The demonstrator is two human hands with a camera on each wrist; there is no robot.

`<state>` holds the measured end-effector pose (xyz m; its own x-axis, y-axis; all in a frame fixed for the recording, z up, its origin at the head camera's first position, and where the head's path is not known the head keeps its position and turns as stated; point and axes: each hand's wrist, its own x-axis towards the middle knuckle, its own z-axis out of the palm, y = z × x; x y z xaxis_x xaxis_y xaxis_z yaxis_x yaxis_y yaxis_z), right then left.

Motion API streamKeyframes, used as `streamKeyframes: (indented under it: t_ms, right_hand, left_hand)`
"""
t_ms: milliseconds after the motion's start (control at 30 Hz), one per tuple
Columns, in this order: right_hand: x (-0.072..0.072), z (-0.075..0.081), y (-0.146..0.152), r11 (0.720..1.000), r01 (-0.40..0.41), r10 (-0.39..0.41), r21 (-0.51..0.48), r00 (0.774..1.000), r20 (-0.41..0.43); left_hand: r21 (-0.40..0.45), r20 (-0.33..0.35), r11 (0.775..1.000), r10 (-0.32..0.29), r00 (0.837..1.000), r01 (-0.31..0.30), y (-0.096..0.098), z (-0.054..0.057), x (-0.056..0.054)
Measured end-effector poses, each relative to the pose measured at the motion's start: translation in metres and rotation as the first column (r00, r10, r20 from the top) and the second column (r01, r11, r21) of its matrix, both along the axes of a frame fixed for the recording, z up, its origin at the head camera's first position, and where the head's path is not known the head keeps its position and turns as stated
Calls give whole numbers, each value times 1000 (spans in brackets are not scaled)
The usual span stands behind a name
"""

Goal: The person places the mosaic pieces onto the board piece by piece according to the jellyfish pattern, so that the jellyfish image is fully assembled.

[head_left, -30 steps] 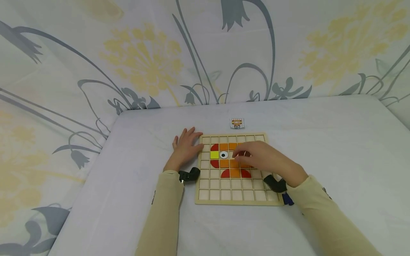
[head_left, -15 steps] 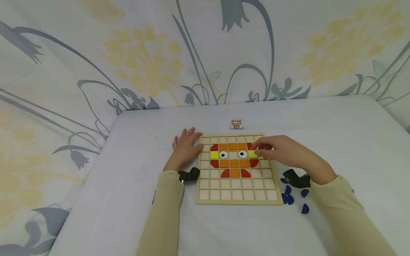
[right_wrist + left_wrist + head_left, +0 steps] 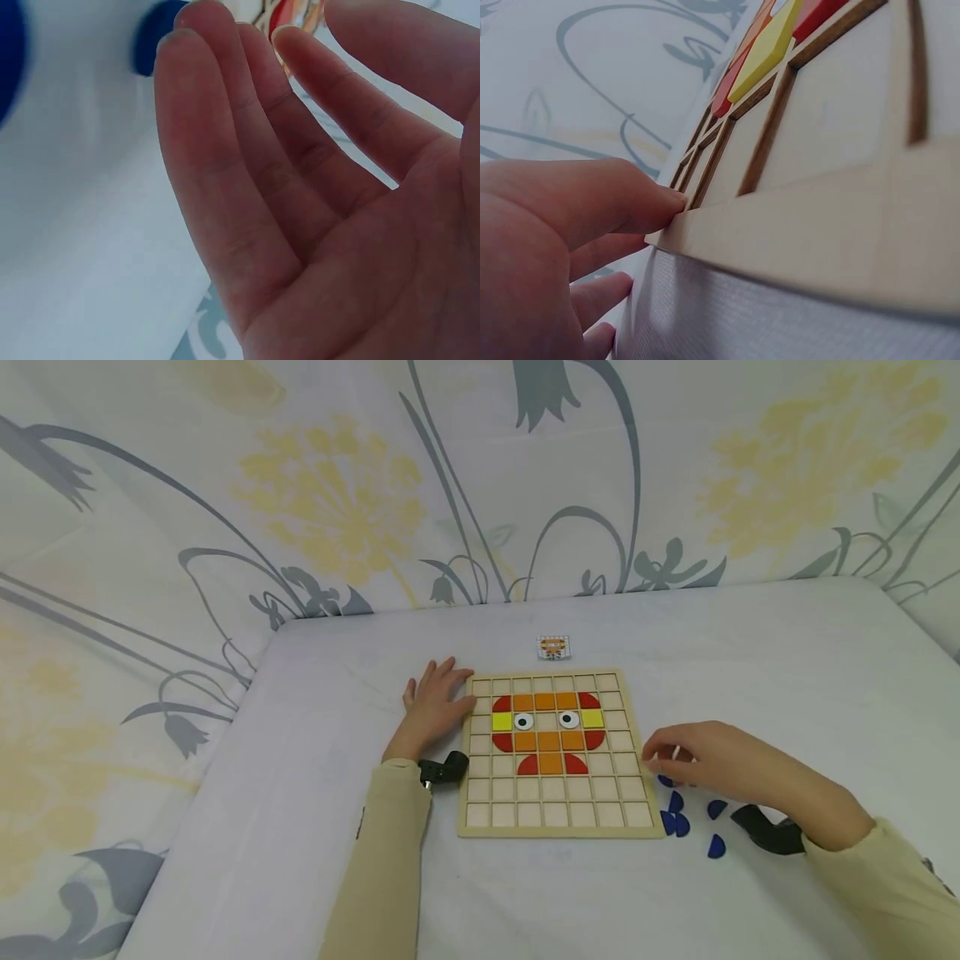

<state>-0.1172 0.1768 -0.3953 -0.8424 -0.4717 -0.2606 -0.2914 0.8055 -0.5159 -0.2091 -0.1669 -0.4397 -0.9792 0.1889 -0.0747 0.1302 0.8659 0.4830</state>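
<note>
A wooden grid board (image 3: 558, 832) lies on the white-covered table, with orange square tiles (image 3: 546, 702), red rounded tiles (image 3: 593, 741), two yellow squares (image 3: 592, 718) and two eye tiles (image 3: 569, 720) set in its cells. My left hand (image 3: 435, 710) rests at the board's left edge, fingers spread. In the left wrist view its thumb (image 3: 656, 210) touches the rim. Off the right edge, my right hand (image 3: 723, 760) is over loose blue rounded pieces (image 3: 716, 846). The right wrist view shows its fingers (image 3: 202, 135) gently bent and apart from the thumb, holding nothing.
A small picture card (image 3: 553, 647) with a gridded orange figure lies behind the board. A flower-patterned cloth (image 3: 480, 485) hangs behind the table and along its left side. Dark cameras (image 3: 768, 831) are strapped to both wrists.
My right hand has moved from the board's middle to the right-side yellow square, then right and down to the blue pieces. An eye tile and that yellow square now show. The left hand stays put.
</note>
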Motion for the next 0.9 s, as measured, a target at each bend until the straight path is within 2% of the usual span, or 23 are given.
streamKeyframes:
  t_ms: [400,533,600,767,900]
  right_hand:
    - [47,-21,35,997,37,-37,66,999,10]
    - [57,-30,40,998,2,-4,62,999,38]
    - [60,-34,42,998,-25,24,56,1000,18]
    - [63,-39,41,995,-86,91,48,989,-114]
    - [63,-38,35,993,-68,82,97,986,-145]
  left_hand:
    - [-4,-8,1000,4,1000,-4,0,-2,0]
    - [-3,-9,1000,5,1000,-5,0,-1,0]
    - [-2,-9,1000,4,1000,-4,0,-1,0]
    - [4,-6,1000,-2,1000,2,0,0,0]
    - [4,1,1000,-4,1000,4,0,0,0]
